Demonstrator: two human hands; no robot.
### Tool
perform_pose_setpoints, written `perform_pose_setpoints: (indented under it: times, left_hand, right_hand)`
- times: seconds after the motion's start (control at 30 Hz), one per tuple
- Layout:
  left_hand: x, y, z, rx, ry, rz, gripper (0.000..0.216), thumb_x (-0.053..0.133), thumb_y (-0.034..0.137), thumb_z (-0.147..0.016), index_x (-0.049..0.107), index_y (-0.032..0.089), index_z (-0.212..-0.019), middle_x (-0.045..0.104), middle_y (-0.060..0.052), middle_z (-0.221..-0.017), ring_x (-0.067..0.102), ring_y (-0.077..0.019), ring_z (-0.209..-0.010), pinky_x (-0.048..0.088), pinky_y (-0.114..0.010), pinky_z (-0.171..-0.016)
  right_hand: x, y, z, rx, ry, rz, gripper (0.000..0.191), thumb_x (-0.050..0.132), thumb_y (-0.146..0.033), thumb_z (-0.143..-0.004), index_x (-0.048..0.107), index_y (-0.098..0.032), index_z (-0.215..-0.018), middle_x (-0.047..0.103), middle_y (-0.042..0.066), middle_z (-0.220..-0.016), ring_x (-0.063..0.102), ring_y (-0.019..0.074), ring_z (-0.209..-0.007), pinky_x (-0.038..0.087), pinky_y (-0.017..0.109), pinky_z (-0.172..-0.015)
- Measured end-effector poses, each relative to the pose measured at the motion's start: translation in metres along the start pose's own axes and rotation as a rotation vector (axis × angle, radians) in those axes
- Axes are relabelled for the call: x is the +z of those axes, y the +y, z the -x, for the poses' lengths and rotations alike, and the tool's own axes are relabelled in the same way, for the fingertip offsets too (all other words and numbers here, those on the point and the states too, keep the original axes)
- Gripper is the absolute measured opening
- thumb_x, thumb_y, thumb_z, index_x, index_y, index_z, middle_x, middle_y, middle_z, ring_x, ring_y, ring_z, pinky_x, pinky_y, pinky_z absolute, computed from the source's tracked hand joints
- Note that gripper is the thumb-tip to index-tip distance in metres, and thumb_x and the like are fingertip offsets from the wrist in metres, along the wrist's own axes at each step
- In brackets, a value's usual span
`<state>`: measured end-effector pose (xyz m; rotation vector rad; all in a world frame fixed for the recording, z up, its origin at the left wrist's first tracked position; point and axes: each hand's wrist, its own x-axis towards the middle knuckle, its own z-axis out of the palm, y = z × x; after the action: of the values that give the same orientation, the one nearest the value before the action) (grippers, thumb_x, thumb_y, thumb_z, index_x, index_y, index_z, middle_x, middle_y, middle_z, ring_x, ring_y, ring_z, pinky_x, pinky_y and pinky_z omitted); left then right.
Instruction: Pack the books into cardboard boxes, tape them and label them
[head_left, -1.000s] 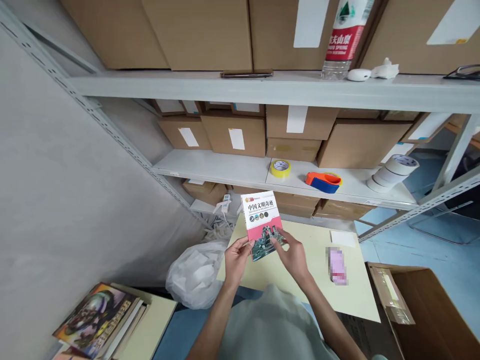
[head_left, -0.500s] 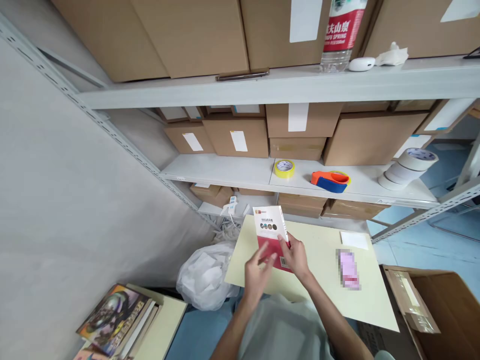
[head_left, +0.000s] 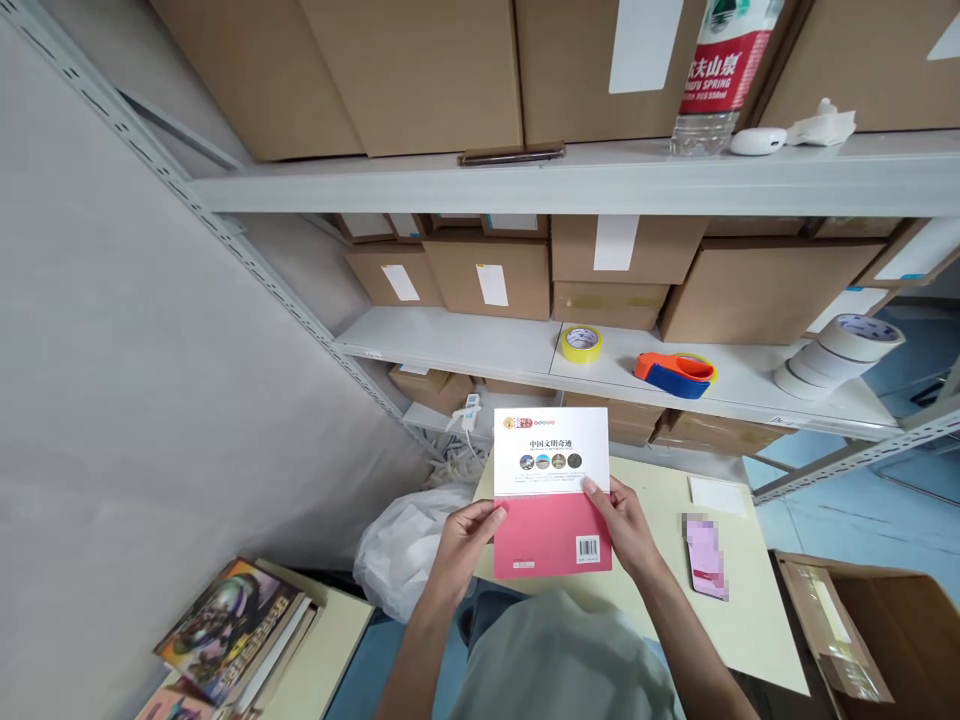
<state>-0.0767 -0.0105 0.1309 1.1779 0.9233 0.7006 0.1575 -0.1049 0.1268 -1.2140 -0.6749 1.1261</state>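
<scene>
A thin book (head_left: 551, 530) with a white upper half and a pink lower half is held up above the pale yellow table. Its face toward me carries a row of small round pictures and a barcode, so it looks like the back cover. My left hand (head_left: 466, 540) grips the left edge, thumb on the cover. On the right edge, my right hand (head_left: 624, 522) has its thumb pressed on the cover and its fingers behind. The fingers behind the book are mostly hidden. A pink phone-like object (head_left: 705, 560), partly pixelated, lies on the table (head_left: 750, 640) to the right.
A shelf (head_left: 465, 345) ahead holds cartons, yellow tape (head_left: 581, 344), an orange-blue tape dispenser (head_left: 675, 374) and white tape rolls (head_left: 840, 355). A water bottle (head_left: 724, 80) stands above. Stacked books (head_left: 232, 630) lie lower left, beside a white plastic bag (head_left: 405, 550). An open carton (head_left: 900, 620) stands right.
The book has turned to face me squarely. My left hand, apart from its edge before, now grips the left side. My right hand keeps hold of the right side.
</scene>
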Motion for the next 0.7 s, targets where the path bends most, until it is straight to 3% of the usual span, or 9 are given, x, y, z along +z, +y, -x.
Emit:
perform_pose_setpoints:
  times: [0.33, 0.5, 0.57, 0.7]
  left_hand:
    - [0.004, -0.003, -0.005, 0.035, 0.077, -0.065, 0.051, 0.085, 0.062, -0.082, 0.089, 0.017, -0.106, 0.086, -0.013, -0.106, 0.079, -0.0321, -0.095, 0.063, -0.037, -0.082]
    - [0.021, -0.022, -0.019, 0.061, 0.185, -0.103, 0.048, 0.086, 0.058, -0.080, 0.088, 0.020, -0.110, 0.086, -0.011, -0.106, 0.080, -0.0312, -0.094, 0.064, -0.038, -0.086]
    - [0.030, -0.036, -0.025, 0.082, 0.214, -0.175, 0.045, 0.085, 0.057, -0.081, 0.089, 0.021, -0.107, 0.086, -0.011, -0.106, 0.081, -0.0319, -0.092, 0.064, -0.039, -0.083]
    - [0.046, -0.064, -0.028, 0.125, 0.196, -0.407, 0.034, 0.072, 0.051, -0.091, 0.090, 0.026, -0.106, 0.086, -0.011, -0.105, 0.082, -0.0342, -0.090, 0.061, -0.038, -0.078]
  right_hand:
    - [-0.005, 0.005, -0.008, -0.042, 0.015, 0.027, 0.063, 0.076, -0.075, -0.090, 0.078, -0.021, -0.123, 0.084, 0.015, -0.114, 0.082, 0.0370, -0.092, 0.067, 0.045, -0.075]
    - [-0.008, 0.042, -0.034, -0.188, 0.226, 0.258, 0.081, 0.075, -0.080, -0.086, 0.071, -0.022, -0.142, 0.072, 0.019, -0.146, 0.072, 0.0404, -0.131, 0.066, 0.051, -0.098]
    - [-0.004, 0.062, -0.037, -0.149, 0.164, 0.290, 0.086, 0.077, -0.081, -0.081, 0.071, -0.022, -0.144, 0.074, 0.018, -0.142, 0.073, 0.0395, -0.129, 0.066, 0.053, -0.096]
    - [0.011, 0.093, -0.025, -0.070, -0.018, 0.338, 0.075, 0.075, -0.080, -0.083, 0.077, -0.023, -0.132, 0.084, 0.013, -0.107, 0.082, 0.0334, -0.102, 0.068, 0.045, -0.081]
